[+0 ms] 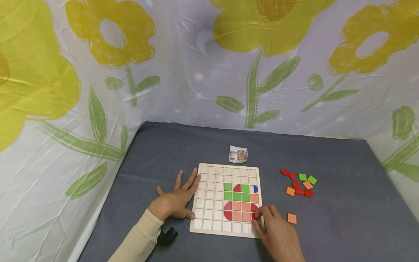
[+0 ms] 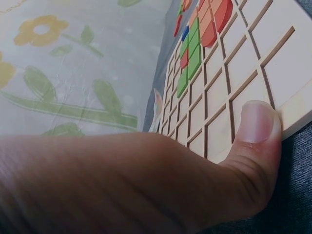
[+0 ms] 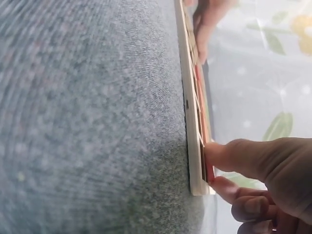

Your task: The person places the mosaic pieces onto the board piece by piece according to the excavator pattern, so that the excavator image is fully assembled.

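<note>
A square wooden grid board [image 1: 207, 214] lies on the dark cloth, its cells partly filled with green tiles [image 1: 236, 196], salmon tiles [image 1: 241, 211], red rounded tiles [image 1: 227, 211] and a blue one [image 1: 255, 189]. My left hand [image 1: 178, 202] spreads its fingers along the board's left edge; its thumb [image 2: 258, 124] rests on the rim. Over the lower right cells, my right hand [image 1: 278, 233] pinches a red tile [image 3: 210, 170] between thumb and index finger, right at the board's surface. In the head view those fingers partly cover this tile.
Loose red tiles [image 1: 299, 191], green tiles [image 1: 302, 177] and orange tiles [image 1: 290, 191] lie scattered right of the board. A single orange tile [image 1: 292, 218] sits nearer. Behind the board is a small pattern card [image 1: 238, 154]. A flowered curtain [image 1: 183, 72] hangs behind the table.
</note>
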Demonstrator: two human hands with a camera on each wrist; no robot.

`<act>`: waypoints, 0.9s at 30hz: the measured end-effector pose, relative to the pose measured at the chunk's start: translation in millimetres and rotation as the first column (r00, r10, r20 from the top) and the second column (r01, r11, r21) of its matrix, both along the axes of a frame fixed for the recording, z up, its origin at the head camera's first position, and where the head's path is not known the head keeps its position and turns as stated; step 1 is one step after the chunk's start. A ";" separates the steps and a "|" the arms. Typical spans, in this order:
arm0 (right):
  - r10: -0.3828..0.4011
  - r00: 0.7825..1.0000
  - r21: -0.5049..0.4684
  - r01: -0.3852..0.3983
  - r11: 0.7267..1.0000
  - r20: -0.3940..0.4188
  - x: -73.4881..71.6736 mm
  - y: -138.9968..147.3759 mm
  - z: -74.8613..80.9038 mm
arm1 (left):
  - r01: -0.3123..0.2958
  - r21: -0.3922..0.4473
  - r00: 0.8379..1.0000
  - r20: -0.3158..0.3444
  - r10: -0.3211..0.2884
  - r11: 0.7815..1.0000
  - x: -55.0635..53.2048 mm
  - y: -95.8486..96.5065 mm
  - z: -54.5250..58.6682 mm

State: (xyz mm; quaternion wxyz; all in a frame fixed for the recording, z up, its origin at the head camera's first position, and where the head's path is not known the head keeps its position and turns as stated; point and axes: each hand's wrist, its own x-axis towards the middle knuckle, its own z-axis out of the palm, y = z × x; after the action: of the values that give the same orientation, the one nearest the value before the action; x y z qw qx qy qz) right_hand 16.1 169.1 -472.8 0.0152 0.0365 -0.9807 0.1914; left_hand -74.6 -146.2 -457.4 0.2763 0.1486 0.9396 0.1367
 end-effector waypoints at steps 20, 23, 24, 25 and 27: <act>0.014 1.000 -0.040 -0.014 0.999 -0.002 0.8 0.7 -0.6 | -0.018 -0.008 1.000 -0.016 0.018 1.000 1.0 -1.7 -0.9; 0.008 1.000 -0.039 -0.008 0.999 0.000 0.4 1.0 -0.2 | -0.018 -0.006 1.000 -0.014 0.018 1.000 1.5 -2.0 -1.5; 0.007 1.000 -0.037 -0.006 0.999 0.002 0.1 1.0 0.1 | -0.018 -0.005 1.000 -0.014 0.018 1.000 1.6 -2.0 -1.6; 0.004 1.000 -0.036 -0.004 0.999 0.003 -0.2 1.1 0.4 | -0.017 -0.002 1.000 -0.013 0.017 1.000 1.7 -2.1 -1.7; 0.002 1.000 -0.036 -0.001 0.999 0.008 -0.9 1.1 1.3 | -0.017 0.003 1.000 -0.011 0.017 1.000 1.7 -2.3 -1.6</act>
State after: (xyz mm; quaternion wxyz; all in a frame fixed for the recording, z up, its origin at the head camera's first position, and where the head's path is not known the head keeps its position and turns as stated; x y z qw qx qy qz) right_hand 15.2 170.2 -471.6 0.0119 0.0361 -0.9772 0.2090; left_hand -73.0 -148.4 -459.0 0.2699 0.1417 0.9421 0.1396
